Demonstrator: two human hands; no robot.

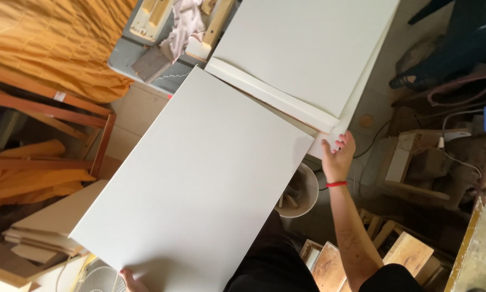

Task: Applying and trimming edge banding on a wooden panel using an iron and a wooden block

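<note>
A cluttered woodworking shop seen from above, its tiled floor (135, 116) crowded with timber offcuts, stacked boards and cables. A person holds a large white panel (199, 178) tilted across the middle of the view, its upper corner lying against a second white panel (308, 48) that rests on a workbench (126, 59) at the top. The right hand (337, 157), a red band (336, 184) at the wrist, grips the corner of a narrow white strip (270, 94) that runs along the edge of the upper panel, fingers curled around its end. The left hand (130, 280) shows only at the bottom edge of the view, a few fingers peeking out from under the lower corner of the large panel; how far they are spread cannot be told, but they touch the panel's underside. A crumpled pale cloth (186, 21) lies among wooden blocks on the workbench. Orange fabric (53, 38) fills the upper left, above a reddish wooden frame (48, 111). A white bucket (300, 192) holding wood scraps stands just below the right hand, and a white fan grille (99, 278) sits at lower left near the left hand
</note>
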